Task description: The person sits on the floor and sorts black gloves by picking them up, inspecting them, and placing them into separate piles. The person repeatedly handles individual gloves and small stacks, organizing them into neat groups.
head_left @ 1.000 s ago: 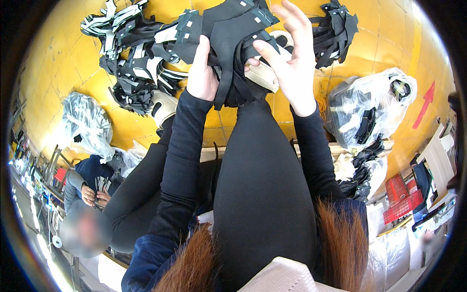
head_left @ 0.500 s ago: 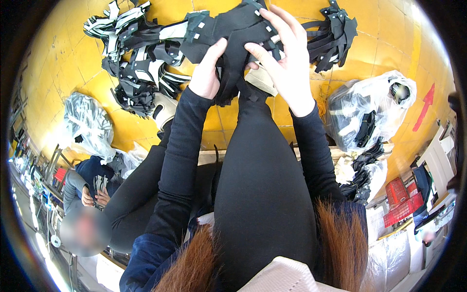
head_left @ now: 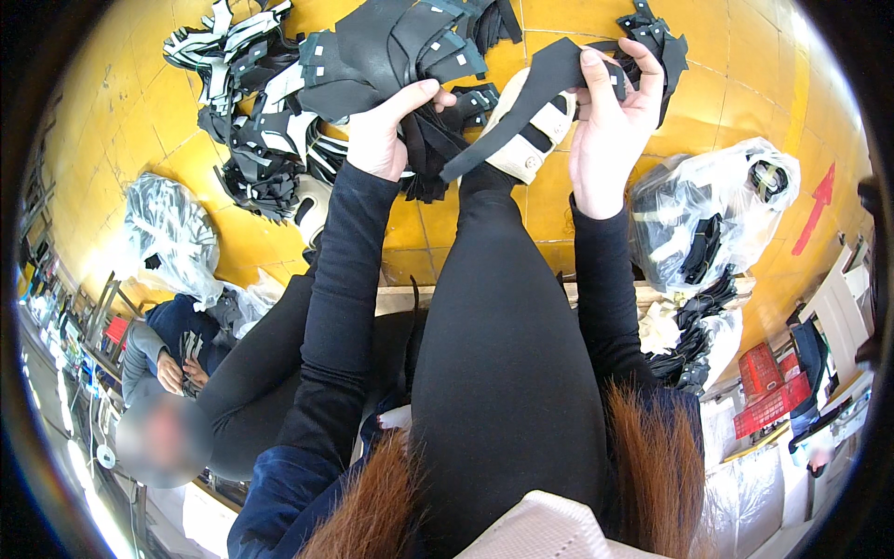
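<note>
My left hand grips a fanned stack of black cut pieces, thumb on top; they look like fabric or leather and carry small white labels. Pinched between thumb and fingers of my right hand is a single curved black strip, which slants down to the left, apart from most of the stack. Its lower end reaches in front of my cream shoe. More dark strips hang below my left hand.
Heaps of black and white pieces lie on the yellow floor at left, with more black strips at far right. Clear plastic bags stand on both sides. Another person's hands hold pieces at lower left. Red crates sit at right.
My right hand has moved right, away from the stack, with one black strip in its fingers. My left hand and the stack have shifted left, uncovering my shoe.
</note>
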Motion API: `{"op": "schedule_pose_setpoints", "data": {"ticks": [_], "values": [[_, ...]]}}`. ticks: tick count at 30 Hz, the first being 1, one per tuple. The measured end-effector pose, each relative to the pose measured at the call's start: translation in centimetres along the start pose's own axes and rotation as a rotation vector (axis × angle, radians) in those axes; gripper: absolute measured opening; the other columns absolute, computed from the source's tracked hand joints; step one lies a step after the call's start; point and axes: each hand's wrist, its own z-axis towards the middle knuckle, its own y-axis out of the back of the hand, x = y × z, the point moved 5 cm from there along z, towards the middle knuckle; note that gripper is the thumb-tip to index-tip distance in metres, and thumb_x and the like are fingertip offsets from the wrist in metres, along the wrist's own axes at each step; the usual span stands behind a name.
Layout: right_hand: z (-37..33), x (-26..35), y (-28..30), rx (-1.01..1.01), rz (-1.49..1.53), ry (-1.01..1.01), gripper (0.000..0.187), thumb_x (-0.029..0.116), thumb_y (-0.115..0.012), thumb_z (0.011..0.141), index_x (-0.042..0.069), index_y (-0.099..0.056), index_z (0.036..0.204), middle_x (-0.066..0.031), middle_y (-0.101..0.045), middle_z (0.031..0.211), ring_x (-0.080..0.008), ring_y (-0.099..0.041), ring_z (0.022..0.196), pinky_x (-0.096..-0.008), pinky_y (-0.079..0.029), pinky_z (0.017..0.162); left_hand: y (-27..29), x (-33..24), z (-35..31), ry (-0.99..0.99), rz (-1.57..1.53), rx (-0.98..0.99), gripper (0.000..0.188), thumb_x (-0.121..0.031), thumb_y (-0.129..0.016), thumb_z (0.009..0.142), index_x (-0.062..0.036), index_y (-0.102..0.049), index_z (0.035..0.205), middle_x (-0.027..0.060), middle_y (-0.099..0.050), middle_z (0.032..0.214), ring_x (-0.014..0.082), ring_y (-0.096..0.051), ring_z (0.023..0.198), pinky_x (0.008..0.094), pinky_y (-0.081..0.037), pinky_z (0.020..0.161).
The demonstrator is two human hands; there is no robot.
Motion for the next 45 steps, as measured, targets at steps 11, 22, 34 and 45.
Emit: {"op": "schedule_pose_setpoints", "data": {"ticks": [11,22,34,45], "values": [[-1.3,-1.8,-2.9,0.308,-0.366,0.041,0.015,0.009,-0.068,0.085,0.002,-0.069,0.098,-0.0001,-0.066,0.085,-0.0039,-0.054,0.069,-0.0169,-0.041,0.059,-2.1,0.3,-1.0,0.122,-0.054,0.001,0.032,-0.012,-0.055,0.082,0.0066,-0.061,0.106,0.0176,-0.068,0.094,0.0247,-0.065,0.076,0.0344,-0.053,0.074],[-1.6,-0.9,-4.5,0.276,-0.130,-0.096,0.026,0.000,-0.069,0.084,0.000,-0.065,0.109,-0.0072,-0.067,0.099,-0.0110,-0.062,0.093,-0.0223,-0.050,0.082,-0.7,0.4,-0.3,-0.042,-0.060,-0.192,0.033,-0.003,-0.064,0.083,0.0013,-0.057,0.115,0.0113,-0.065,0.106,0.0209,-0.065,0.092,0.0314,-0.053,0.084],[-2.6,-3.6,-3.8,0.232,0.104,-0.293,0.019,0.009,-0.065,0.090,-0.001,-0.063,0.105,-0.0133,-0.068,0.101,-0.0182,-0.068,0.089,-0.0318,-0.055,0.084,-2.3,-0.1,-0.5,-0.181,-0.129,-0.263,0.042,0.000,-0.069,0.079,-0.0058,-0.057,0.119,0.0064,-0.061,0.114,0.0191,-0.059,0.104,0.0331,-0.047,0.092],[-3.3,-2.7,-2.7,0.067,0.176,-0.143,0.017,0.006,-0.063,0.090,0.000,-0.061,0.106,-0.0109,-0.068,0.096,-0.0194,-0.068,0.085,-0.0327,-0.056,0.081,-0.3,-0.1,-1.0,-0.375,0.436,-0.265,0.034,-0.005,-0.067,0.083,-0.0073,-0.059,0.116,0.0054,-0.061,0.116,0.0191,-0.058,0.104,0.0333,-0.046,0.094]]}}
